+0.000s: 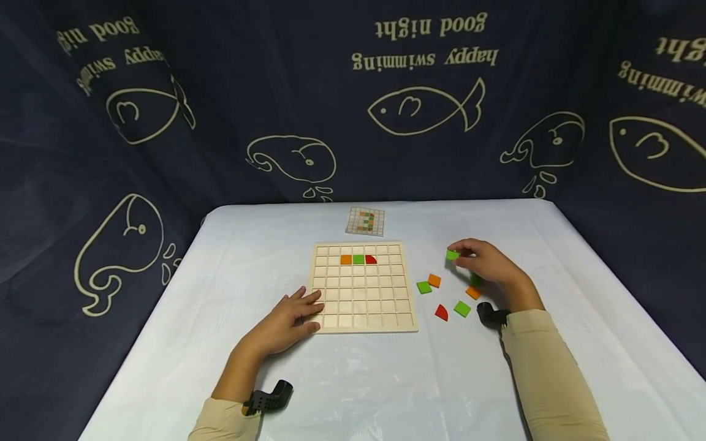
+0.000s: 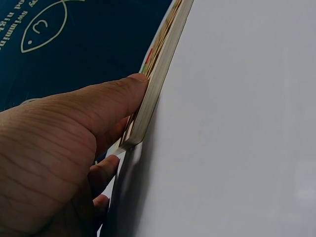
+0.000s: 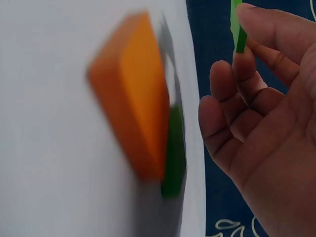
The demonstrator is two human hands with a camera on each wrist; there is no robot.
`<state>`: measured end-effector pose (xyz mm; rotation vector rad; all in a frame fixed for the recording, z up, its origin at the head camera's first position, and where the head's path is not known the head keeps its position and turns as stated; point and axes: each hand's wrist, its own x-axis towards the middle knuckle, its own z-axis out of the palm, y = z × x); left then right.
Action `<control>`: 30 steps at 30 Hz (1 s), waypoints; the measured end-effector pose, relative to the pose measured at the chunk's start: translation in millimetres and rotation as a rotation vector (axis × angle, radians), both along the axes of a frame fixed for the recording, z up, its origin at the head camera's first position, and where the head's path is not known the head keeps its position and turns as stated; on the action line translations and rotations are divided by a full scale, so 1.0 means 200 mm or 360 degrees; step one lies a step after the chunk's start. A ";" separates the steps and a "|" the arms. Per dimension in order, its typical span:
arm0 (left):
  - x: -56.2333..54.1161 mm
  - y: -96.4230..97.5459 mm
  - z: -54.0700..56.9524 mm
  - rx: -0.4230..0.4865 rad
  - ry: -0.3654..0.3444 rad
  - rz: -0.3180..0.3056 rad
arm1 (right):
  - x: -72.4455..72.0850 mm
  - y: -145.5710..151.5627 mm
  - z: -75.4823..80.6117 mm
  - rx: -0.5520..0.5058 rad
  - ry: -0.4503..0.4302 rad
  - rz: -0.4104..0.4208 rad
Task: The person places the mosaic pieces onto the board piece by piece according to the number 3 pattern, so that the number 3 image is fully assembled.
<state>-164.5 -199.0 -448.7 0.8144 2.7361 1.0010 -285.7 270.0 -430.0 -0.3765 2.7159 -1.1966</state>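
Note:
My left hand (image 1: 284, 321) rests at the near left corner of a wooden grid board (image 1: 361, 301). Its fingers are spread and its thumb touches the board's edge (image 2: 154, 94) in the left wrist view. Near the board's far side, an orange square tile (image 1: 345, 260), a green square tile (image 1: 358, 260) and a red quarter-circle tile (image 1: 371, 260) lie side by side in one row. To the right of the board, my right hand (image 1: 491, 263) pinches another green square tile (image 3: 238, 29) between thumb and fingers, raised over the table.
Loose tiles lie right of the board: orange squares (image 1: 434, 280), green squares (image 1: 462, 309) and a red quarter circle (image 1: 442, 312). One green tile (image 1: 477, 280) is partly hidden under the right hand. Behind the board lies a small pattern card (image 1: 365, 221) on the white-covered table (image 1: 248, 257).

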 end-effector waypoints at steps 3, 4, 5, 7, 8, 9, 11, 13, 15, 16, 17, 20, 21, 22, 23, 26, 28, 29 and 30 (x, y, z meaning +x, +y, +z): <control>0.00 0.00 0.00 0.0008 -0.0003 -0.0009 | -0.02 -0.04 0.01 0.0004 -0.0012 0.0016; 0.00 0.00 0.00 0.0013 -0.0012 -0.0008 | -0.02 -0.06 0.02 0.0000 -0.0021 0.0017; 0.00 0.00 0.00 0.0010 -0.0010 -0.0006 | -0.03 -0.07 0.02 -0.0001 -0.0022 0.0022; 0.00 0.00 0.00 0.0005 -0.0011 -0.0003 | -0.04 -0.10 0.03 -0.0005 -0.0014 0.0038; 0.00 0.00 0.00 0.0004 -0.0012 0.0001 | -0.05 -0.11 0.03 -0.0012 -0.0011 0.0044; 0.00 0.00 0.00 0.0001 -0.0014 0.0005 | -0.05 -0.13 0.04 -0.0021 -0.0005 0.0051; 0.00 0.00 -0.01 -0.0005 -0.0017 0.0013 | -0.06 -0.16 0.04 -0.0030 0.0006 0.0062; 0.00 0.00 -0.01 -0.0003 -0.0021 0.0018 | -0.07 -0.19 0.04 -0.0034 0.0012 0.0077; 0.00 0.00 -0.01 -0.0003 -0.0021 0.0020 | -0.08 -0.22 0.04 -0.0042 0.0022 0.0100; 0.00 0.00 -0.01 -0.0003 -0.0021 0.0021 | -0.08 -0.24 0.04 -0.0051 0.0025 0.0107; 0.00 0.00 -0.01 -0.0003 -0.0021 0.0020 | -0.08 -0.25 0.04 -0.0060 0.0029 0.0122; 0.00 0.00 -0.01 -0.0010 -0.0021 0.0021 | -0.08 -0.30 0.04 -0.0090 0.0031 0.0157; 0.00 0.00 -0.01 -0.0013 -0.0022 0.0022 | -0.09 -0.32 0.04 -0.0099 0.0030 0.0167; 0.00 0.00 -0.01 -0.0018 -0.0021 0.0022 | -0.09 -0.34 0.04 -0.0114 0.0019 0.0168; 0.00 0.00 -0.01 -0.0020 -0.0021 0.0023 | -0.09 -0.35 0.04 -0.0122 0.0014 0.0179; 0.00 0.00 0.00 -0.0023 -0.0012 0.0016 | -0.10 -0.40 0.04 -0.0152 0.0015 0.0212; 0.00 0.00 0.00 -0.0023 -0.0004 0.0013 | -0.10 -0.43 0.04 -0.0160 0.0026 0.0249; 0.00 0.00 0.00 -0.0021 -0.0003 0.0012 | -0.09 -0.45 0.07 -0.0159 0.0026 0.0274; 0.00 0.00 0.00 -0.0021 0.0000 0.0012 | -0.09 -0.47 0.07 -0.0165 0.0030 0.0298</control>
